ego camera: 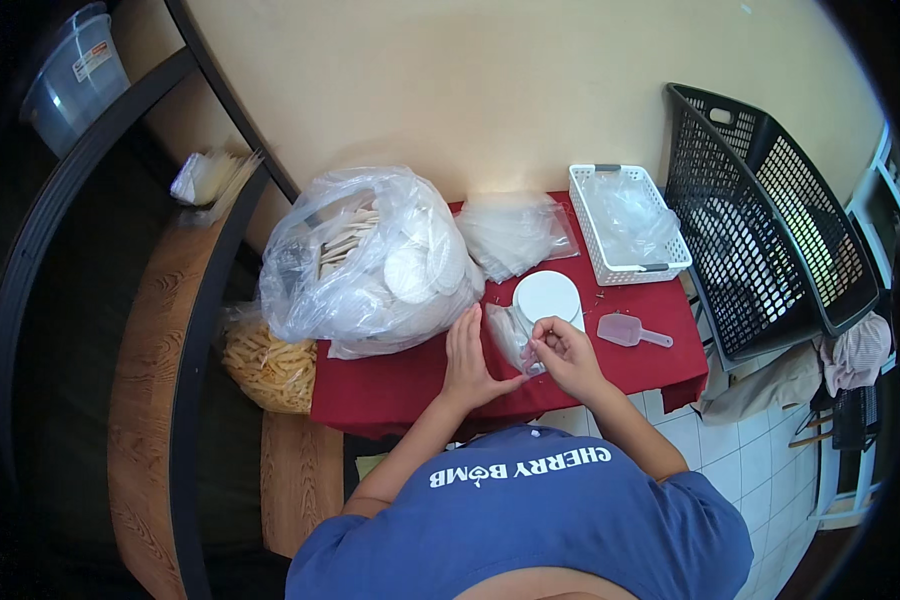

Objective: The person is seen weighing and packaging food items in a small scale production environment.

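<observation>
My right hand (568,358) pinches the edge of a small clear plastic bag (505,334) lying on the red cloth. My left hand (468,366) is spread on the bag's left, fingers straight and thumb stretched out to its near corner; whether the thumb touches it is hard to tell. Just beyond the right hand stands a white scale (546,295) with a round top. A large clear plastic bag (375,277) full of pale round flat pieces sits by my left fingertips. A translucent plastic scoop (631,331) rests to the right of the scale.
Flat clear bags (516,231) are stacked at the back of the red-covered table (420,390). Right of them sits a white basket (604,274) holding more plastic bags. A tall black crate (765,225) stands at far right. Left are a bag of yellowish pieces (266,367) and a wooden shelf (157,360).
</observation>
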The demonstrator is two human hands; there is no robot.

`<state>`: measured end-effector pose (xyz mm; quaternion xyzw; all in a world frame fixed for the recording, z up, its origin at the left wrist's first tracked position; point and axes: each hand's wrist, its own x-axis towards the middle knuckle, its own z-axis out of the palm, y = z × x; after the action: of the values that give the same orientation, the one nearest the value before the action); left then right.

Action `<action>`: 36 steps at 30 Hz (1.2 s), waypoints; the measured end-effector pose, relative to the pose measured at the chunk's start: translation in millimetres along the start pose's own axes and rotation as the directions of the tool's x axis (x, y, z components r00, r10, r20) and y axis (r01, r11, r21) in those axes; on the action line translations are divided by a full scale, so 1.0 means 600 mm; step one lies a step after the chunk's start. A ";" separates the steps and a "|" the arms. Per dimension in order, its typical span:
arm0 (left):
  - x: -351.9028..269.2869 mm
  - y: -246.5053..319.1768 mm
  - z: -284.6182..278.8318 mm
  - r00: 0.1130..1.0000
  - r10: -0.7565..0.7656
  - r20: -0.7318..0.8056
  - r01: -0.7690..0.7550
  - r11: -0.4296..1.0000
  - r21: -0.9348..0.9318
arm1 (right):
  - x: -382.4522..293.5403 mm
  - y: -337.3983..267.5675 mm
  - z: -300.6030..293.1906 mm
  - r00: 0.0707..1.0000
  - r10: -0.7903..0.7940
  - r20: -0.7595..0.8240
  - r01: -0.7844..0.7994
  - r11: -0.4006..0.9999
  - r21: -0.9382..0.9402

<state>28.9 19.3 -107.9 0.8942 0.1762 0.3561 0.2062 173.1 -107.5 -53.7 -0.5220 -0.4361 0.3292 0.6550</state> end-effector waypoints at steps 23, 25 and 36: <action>0.058 0.035 -0.009 0.925 0.233 -0.299 -0.245 0.969 -0.003 | -0.076 -0.087 -0.043 0.947 -0.309 0.092 0.321 0.929 -0.184; 0.063 0.037 -0.006 0.922 0.250 -0.297 -0.263 0.965 -0.005 | -0.081 -0.086 -0.047 0.958 -0.282 0.040 0.285 0.942 -0.175; 0.074 0.074 -0.004 0.902 0.320 -0.289 -0.284 0.945 0.160 | -0.079 -0.109 -0.068 0.908 -0.400 -0.124 0.275 0.792 -0.545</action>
<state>64.8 2.7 -59.3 0.8536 0.0857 0.5094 0.0669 190.0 -181.3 -3.8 -0.6259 -0.5149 0.0136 0.5856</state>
